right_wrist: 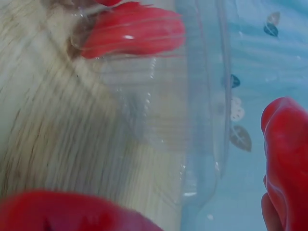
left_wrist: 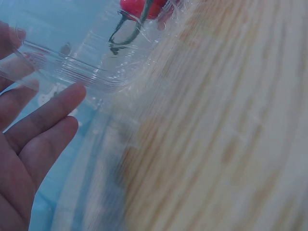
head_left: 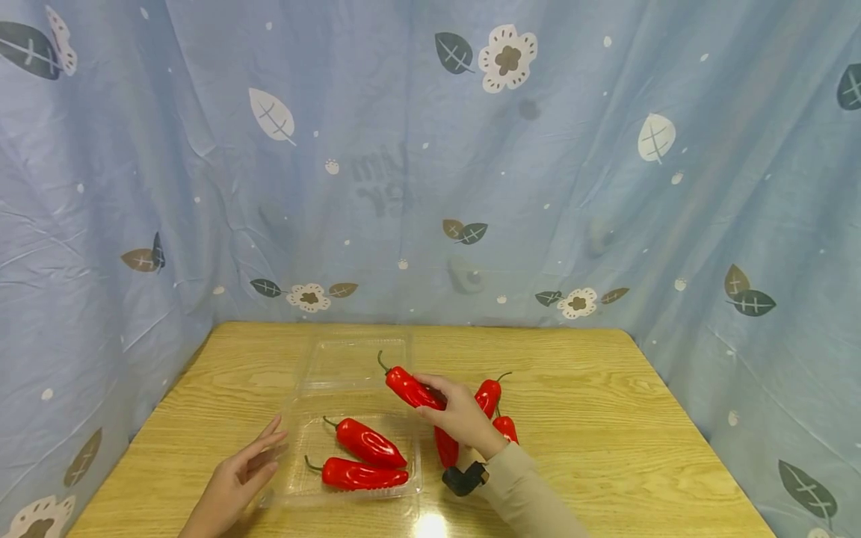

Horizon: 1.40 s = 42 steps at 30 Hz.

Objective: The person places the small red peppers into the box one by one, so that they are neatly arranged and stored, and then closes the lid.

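Note:
My right hand [head_left: 460, 415] grips a red chili pepper [head_left: 406, 386] with a green stem, above the table at the right side of a clear plastic box [head_left: 316, 430]. In the right wrist view the held pepper [right_wrist: 288, 159] shows at the right edge. Two more red peppers, an upper one [head_left: 368, 442] and a lower one [head_left: 363, 474], lie side by side in the box. At the box's left wall is my left hand [head_left: 235, 478], its fingers extended. The left wrist view shows those fingers [left_wrist: 53, 113] by the clear wall, some seen through the plastic.
Under and beyond my right hand lie other red peppers [head_left: 487, 396] on the wooden table [head_left: 592, 418], partly hidden. The box's clear lid [head_left: 356, 362] lies folded back behind it. A black strap piece [head_left: 464, 480] sits at my right wrist. A blue patterned curtain [head_left: 417, 149] surrounds the table.

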Tool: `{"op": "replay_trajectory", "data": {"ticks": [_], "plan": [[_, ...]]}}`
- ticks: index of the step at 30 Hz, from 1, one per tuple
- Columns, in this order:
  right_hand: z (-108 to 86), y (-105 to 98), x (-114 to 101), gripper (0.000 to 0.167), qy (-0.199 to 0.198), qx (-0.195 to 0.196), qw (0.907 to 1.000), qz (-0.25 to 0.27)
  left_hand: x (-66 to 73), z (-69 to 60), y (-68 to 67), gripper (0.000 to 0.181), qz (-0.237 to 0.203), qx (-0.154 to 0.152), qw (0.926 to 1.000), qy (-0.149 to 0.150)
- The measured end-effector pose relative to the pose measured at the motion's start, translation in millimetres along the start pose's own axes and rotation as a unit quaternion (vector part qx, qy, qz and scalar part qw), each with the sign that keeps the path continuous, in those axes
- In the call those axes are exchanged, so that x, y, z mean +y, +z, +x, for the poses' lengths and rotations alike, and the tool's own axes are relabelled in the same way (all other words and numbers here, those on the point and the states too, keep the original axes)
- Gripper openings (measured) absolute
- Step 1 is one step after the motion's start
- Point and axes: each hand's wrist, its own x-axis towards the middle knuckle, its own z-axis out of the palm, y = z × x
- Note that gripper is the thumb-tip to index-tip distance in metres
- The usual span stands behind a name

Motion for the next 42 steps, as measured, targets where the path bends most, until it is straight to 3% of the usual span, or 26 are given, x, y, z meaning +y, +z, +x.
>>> {"op": "replay_trajectory", "data": {"ticks": [10,22,42], "plan": [[11.3,19.6,-4.6,0.047,-0.022,-0.028,0.9987,-0.035,-2.5,1.1,-2.2,0.040,0.011,-0.001,0.9999,0.010],[16.8,35.5,-4.6,0.053,-0.001,-0.070,0.9971,-0.029,-4.0,0.5,-1.0,0.039,0.010,-0.004,0.9999,0.012],[29.2,50.5,-7.2,0.052,-0.014,-0.091,0.9949,-0.040,-2.5,0.2,-0.6,0.039,0.005,0.000,0.9998,0.021]]}}
